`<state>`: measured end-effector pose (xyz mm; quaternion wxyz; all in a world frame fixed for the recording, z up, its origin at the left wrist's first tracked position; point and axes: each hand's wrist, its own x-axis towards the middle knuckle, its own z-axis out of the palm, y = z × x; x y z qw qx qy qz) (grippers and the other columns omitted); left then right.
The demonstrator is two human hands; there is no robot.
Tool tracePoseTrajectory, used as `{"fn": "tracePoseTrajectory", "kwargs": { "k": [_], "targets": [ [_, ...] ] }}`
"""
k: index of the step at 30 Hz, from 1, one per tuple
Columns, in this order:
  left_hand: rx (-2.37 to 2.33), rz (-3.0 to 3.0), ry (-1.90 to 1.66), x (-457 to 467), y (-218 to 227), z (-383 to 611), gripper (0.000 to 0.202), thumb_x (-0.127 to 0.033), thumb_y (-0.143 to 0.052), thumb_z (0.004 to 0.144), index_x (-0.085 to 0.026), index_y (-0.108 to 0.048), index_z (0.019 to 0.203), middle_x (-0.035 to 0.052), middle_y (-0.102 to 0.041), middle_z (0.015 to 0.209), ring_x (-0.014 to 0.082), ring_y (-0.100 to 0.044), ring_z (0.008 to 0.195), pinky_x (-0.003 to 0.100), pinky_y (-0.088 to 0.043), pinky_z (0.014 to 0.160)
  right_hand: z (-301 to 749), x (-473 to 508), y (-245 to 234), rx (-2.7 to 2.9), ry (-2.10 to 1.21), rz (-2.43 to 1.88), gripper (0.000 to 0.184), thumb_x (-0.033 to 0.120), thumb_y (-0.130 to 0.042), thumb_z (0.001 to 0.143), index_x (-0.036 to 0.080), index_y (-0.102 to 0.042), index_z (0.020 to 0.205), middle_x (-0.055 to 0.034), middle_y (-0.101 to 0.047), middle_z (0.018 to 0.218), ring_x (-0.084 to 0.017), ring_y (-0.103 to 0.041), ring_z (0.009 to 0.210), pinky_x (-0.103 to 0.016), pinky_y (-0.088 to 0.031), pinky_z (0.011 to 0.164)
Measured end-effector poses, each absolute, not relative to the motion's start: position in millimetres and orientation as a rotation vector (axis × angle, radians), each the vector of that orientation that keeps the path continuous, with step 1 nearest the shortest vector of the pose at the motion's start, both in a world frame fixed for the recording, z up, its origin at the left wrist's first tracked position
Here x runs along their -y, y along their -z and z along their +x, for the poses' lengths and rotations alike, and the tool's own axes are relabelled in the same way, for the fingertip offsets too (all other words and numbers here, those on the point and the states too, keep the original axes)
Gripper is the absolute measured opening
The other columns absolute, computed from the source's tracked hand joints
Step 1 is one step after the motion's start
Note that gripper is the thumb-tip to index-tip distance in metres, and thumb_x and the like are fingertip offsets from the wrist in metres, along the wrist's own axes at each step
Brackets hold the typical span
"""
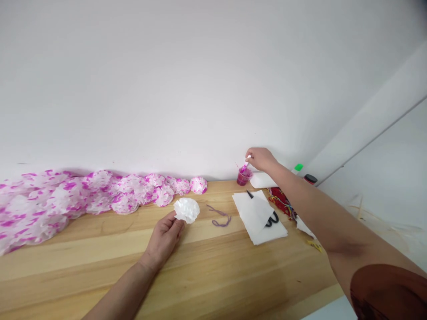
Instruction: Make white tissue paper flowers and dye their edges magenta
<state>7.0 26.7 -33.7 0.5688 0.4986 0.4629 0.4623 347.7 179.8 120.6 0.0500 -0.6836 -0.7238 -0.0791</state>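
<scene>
Over the wooden table [200, 278], the left hand [166, 234] pinches a white paper flower [187, 210] from below, a good hold for something probably light, soft and crushable; the right hand [263, 158] grips a stick [247, 161] in a pink cup [243, 179].

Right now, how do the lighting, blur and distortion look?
Head view: soft, mostly even light on the plain white wall, with a dark top-right corner; head view: the round, ruffled white paper flower in the bare left hand is bright, its folds faint; head view: magenta-flecked white paper flowers appear stretched and soft toward the left edge.
</scene>
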Motion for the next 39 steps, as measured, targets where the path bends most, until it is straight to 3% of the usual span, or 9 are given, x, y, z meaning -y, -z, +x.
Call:
{"fn": "tracePoseTrajectory", "kwargs": {
  "k": [10, 17, 22, 26, 30, 33, 39],
  "targets": [
    [-1.087, 1.189, -1.065, -27.3, 34.8, 6.1, 0.025, -0.042, -0.059, 0.082, -0.018, -0.052, 0.079, -0.0083, -0.039, 0.053, 0.0079, -0.031, 0.049, 0.021, -0.023, 0.047, 351.2, -179.5, -119.5, 2.266, 0.246, -2.064, 0.015, 0.029, -0.064, 0.085, 0.024, -0.075, 0.094, -0.0029, -0.076, 0.096, -0.02, -0.065, 0.09, -0.029, -0.039, 0.073],
    [-1.075, 1.187, -1.1, -29.1, 36.0, 7.0, 0.015, -0.032, -0.06, 0.079, -0.019, -0.053, 0.076, -0.0082, -0.041, 0.052, 0.0074, -0.031, 0.047, 0.021, -0.024, 0.047, 350.3, -179.3, -118.1, 2.257, 0.303, -2.124, 0.015, 0.03, -0.062, 0.084, 0.026, -0.074, 0.091, -0.0041, -0.076, 0.097, -0.027, -0.063, 0.098, -0.041, -0.033, 0.086],
    [-1.023, 1.078, -1.141, -27.7, 30.8, 8.8, 0.015, -0.031, -0.06, 0.073, -0.02, -0.05, 0.072, -0.0099, -0.035, 0.048, 0.0067, -0.025, 0.044, 0.02, -0.021, 0.044, 349.7, -165.7, -127.6, 2.209, 0.368, -2.155, 0.017, 0.029, -0.057, 0.086, 0.023, -0.073, 0.089, -0.0083, -0.076, 0.09, -0.031, -0.063, 0.094, -0.049, -0.029, 0.09],
    [-1.001, 1.056, -1.151, -27.4, 29.4, 10.0, 0.019, -0.033, -0.062, 0.071, -0.02, -0.048, 0.068, -0.0098, -0.034, 0.048, 0.0062, -0.024, 0.045, 0.02, -0.021, 0.044, 341.2, -122.1, -139.2, 1.864, 0.391, -2.017, 0.014, 0.035, -0.064, 0.083, 0.023, -0.071, 0.083, -0.0059, -0.071, 0.074, -0.029, -0.063, 0.081, -0.049, -0.035, 0.087],
    [-0.969, 1.064, -1.134, -26.1, 29.1, 10.3, 0.022, -0.033, -0.064, 0.071, -0.02, -0.046, 0.066, -0.0097, -0.034, 0.048, 0.0058, -0.025, 0.045, 0.02, -0.022, 0.045, 311.1, -68.7, -120.4, 1.472, -0.289, -1.518, 0.027, 0.049, -0.075, 0.076, 0.025, -0.071, 0.089, -0.0027, -0.07, 0.077, -0.02, -0.059, 0.068, -0.036, -0.043, 0.068],
    [-0.953, 1.091, -1.11, -23.5, 28.0, 9.9, 0.023, -0.031, -0.066, 0.07, -0.02, -0.047, 0.063, -0.0086, -0.038, 0.048, 0.0059, -0.027, 0.045, 0.02, -0.022, 0.045, 279.8, -44.4, -88.3, 1.308, -0.827, -1.253, 0.031, 0.049, -0.081, 0.07, 0.024, -0.071, 0.086, -0.0005, -0.067, 0.073, -0.016, -0.059, 0.069, -0.031, -0.044, 0.067],
    [-0.919, 1.125, -1.077, -18.5, 21.7, 9.0, 0.033, -0.035, -0.075, 0.068, -0.019, -0.048, 0.058, -0.0069, -0.038, 0.046, 0.0067, -0.028, 0.046, 0.021, -0.021, 0.047, 239.2, -32.1, -53.8, 1.161, -1.226, -1.102, 0.027, 0.047, -0.08, 0.075, 0.023, -0.069, 0.077, 0.0013, -0.062, 0.068, -0.014, -0.053, 0.067, -0.029, -0.036, 0.064]
  ]
}}
